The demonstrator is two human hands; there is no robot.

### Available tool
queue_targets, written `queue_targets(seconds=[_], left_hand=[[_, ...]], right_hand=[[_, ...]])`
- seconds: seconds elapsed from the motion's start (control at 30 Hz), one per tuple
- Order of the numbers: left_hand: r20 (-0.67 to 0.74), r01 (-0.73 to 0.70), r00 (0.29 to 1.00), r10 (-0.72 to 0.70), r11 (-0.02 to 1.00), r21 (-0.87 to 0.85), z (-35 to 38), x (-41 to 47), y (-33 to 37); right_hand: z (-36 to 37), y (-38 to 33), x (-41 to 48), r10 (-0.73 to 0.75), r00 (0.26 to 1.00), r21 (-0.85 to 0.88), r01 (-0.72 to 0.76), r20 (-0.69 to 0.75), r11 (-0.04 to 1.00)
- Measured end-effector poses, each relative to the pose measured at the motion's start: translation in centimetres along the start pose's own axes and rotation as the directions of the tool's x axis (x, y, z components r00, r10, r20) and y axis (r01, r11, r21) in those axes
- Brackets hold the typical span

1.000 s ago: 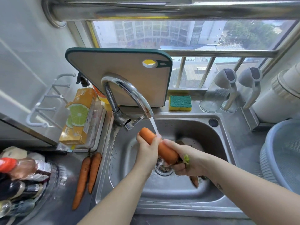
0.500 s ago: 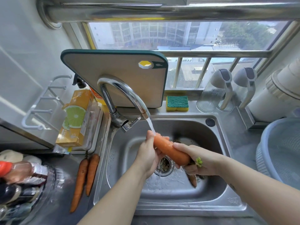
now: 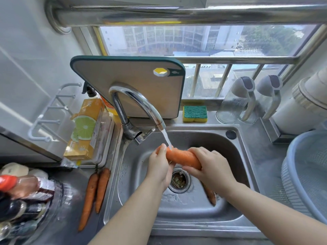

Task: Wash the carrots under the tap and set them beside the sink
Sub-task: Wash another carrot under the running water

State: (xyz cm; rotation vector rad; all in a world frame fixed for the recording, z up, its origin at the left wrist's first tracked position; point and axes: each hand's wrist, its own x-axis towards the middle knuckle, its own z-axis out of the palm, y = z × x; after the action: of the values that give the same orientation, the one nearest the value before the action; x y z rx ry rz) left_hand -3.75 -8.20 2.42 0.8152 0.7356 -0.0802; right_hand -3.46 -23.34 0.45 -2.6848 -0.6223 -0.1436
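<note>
A thick orange carrot (image 3: 182, 157) lies across the steel sink (image 3: 235, 195), right under the running tap (image 3: 141, 106). My left hand (image 3: 160, 165) grips its left end and my right hand (image 3: 212, 167) wraps its right end. Water lands on the carrot between the hands. Another carrot (image 3: 210, 193) lies in the basin, partly hidden under my right forearm. Two long carrots (image 3: 95, 193) lie side by side on the counter left of the sink.
A cutting board (image 3: 134, 85) leans behind the tap. A green-yellow sponge (image 3: 194, 114) and two glass jugs (image 3: 235, 101) stand on the back ledge. A blue basin (image 3: 307, 174) sits on the right. An orange box (image 3: 86, 129) and bottles (image 3: 23, 195) crowd the left counter.
The carrot has swung from tilted to nearly level under the stream. My right hand has rolled over the top of its right end, and my left hand has slid to its left tip.
</note>
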Motion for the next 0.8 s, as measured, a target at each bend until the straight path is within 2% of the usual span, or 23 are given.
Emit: queue_targets(seconds=[0.1,0.17,0.23,0.3,0.37,0.47,0.53,0.63,0.8], left_hand=[[-0.092,0.080,0.992,-0.084,0.996,-0.042,-0.4,0.3,0.5],[-0.145,0.124,0.981,-0.128,0.992,-0.036,-0.8,0.5,1.0],[-0.175,0.151,0.972,-0.155,0.988,-0.040,-1.0,0.6,1.5],[-0.187,0.143,0.970,-0.154,0.987,-0.068,-1.3,0.7,2.0],[-0.166,0.104,0.978,-0.128,0.984,-0.143,-1.6,1.0,2.5],[-0.113,0.081,0.987,-0.113,0.965,-0.250,-2.2,1.3,3.4],[-0.092,0.042,0.993,-0.070,0.960,-0.277,-2.3,1.2,3.8],[-0.048,-0.024,0.999,0.011,0.961,-0.276,-2.3,0.8,4.1],[0.037,-0.095,0.994,0.100,0.989,-0.117,-3.3,0.6,2.9]], right_hand=[[0.3,0.4,0.4,-0.186,0.971,-0.094,0.173,-0.152,0.981],[0.3,0.3,0.7,-0.280,0.940,-0.143,0.256,-0.194,0.956],[0.3,-0.1,1.1,-0.310,0.928,-0.148,0.284,-0.205,0.947],[0.1,-0.8,1.6,-0.214,0.968,-0.036,0.211,-0.131,0.977],[-0.1,-1.5,2.3,-0.042,0.998,0.133,0.035,0.047,0.990],[0.2,-2.0,3.3,0.087,0.967,0.353,-0.170,0.238,0.920],[0.6,-2.9,3.6,0.138,0.959,0.413,-0.233,0.246,0.881],[1.1,-4.8,3.8,0.211,0.949,0.413,-0.295,0.236,0.862],[1.4,-4.8,4.6,0.327,0.883,0.466,-0.459,0.338,0.757]])
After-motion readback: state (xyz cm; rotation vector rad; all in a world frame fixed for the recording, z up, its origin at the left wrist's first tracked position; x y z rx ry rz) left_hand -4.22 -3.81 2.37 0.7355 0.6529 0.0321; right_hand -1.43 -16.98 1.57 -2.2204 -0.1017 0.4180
